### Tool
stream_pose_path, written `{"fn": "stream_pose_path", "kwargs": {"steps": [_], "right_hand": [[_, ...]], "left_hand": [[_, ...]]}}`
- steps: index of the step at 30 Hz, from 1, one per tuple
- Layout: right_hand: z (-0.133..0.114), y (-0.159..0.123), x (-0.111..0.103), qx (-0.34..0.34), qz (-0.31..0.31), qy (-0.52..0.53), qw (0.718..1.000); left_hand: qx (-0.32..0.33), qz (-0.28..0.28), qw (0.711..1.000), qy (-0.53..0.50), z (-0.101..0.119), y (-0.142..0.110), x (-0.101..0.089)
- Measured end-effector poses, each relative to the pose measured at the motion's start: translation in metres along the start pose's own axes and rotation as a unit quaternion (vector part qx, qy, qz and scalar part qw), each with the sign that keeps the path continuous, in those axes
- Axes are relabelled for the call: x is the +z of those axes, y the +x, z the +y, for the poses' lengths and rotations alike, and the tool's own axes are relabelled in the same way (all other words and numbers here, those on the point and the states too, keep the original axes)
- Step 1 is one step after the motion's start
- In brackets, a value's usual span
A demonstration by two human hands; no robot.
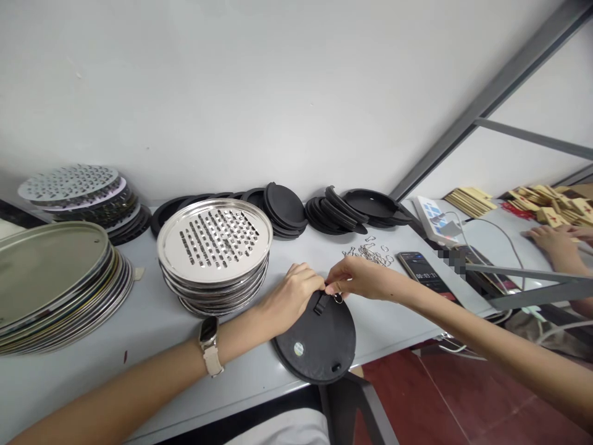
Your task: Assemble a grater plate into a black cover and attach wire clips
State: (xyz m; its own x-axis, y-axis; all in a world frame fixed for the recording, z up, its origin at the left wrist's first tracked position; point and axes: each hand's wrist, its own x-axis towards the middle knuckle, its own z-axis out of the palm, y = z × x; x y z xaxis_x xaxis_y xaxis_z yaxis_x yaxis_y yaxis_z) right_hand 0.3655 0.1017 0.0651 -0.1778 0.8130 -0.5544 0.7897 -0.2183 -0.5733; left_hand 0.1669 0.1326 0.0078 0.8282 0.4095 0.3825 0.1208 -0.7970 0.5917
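A round black disc [319,346] lies near the table's front edge, with a small sticker, a hole and a short black strap [321,303]. My left hand [296,289] is closed at the disc's far rim, its fingertips by the strap's top end; the exact grip is partly hidden. My right hand [347,276] pinches at the same spot, touching my left fingertips. Just under the right fingers a small metal ring [338,298] shows, part of a clip that the fingers mostly cover. Behind my right hand lies a pile of metal clips and rings [368,252].
Left of the disc stand a stack of metal graters [215,247] and round metal plates [50,272]. More graters [74,185] and black discs [285,207] line the wall. To the right are a phone [424,272], a power strip [435,219], a metal frame and another person's hands [553,241].
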Motion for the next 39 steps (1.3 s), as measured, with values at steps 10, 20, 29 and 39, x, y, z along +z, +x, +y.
{"fn": "stream_pose_path", "kwargs": {"steps": [10, 20, 29, 39], "right_hand": [[0.000, 0.003, -0.004, 0.012, -0.028, -0.010, 0.999], [-0.001, 0.001, -0.005, 0.009, -0.034, -0.025, 0.999], [0.009, -0.001, -0.002, -0.045, -0.022, -0.021, 0.999], [0.006, -0.003, 0.001, -0.038, -0.002, -0.038, 0.999]], "left_hand": [[-0.010, 0.013, 1.000, -0.018, -0.002, 0.000, 0.002], [-0.013, 0.009, 1.000, -0.010, 0.000, 0.001, 0.000], [0.002, 0.015, 1.000, -0.011, -0.002, 0.001, 0.002], [0.017, 0.005, 1.000, 0.002, -0.003, 0.000, 0.003]]}}
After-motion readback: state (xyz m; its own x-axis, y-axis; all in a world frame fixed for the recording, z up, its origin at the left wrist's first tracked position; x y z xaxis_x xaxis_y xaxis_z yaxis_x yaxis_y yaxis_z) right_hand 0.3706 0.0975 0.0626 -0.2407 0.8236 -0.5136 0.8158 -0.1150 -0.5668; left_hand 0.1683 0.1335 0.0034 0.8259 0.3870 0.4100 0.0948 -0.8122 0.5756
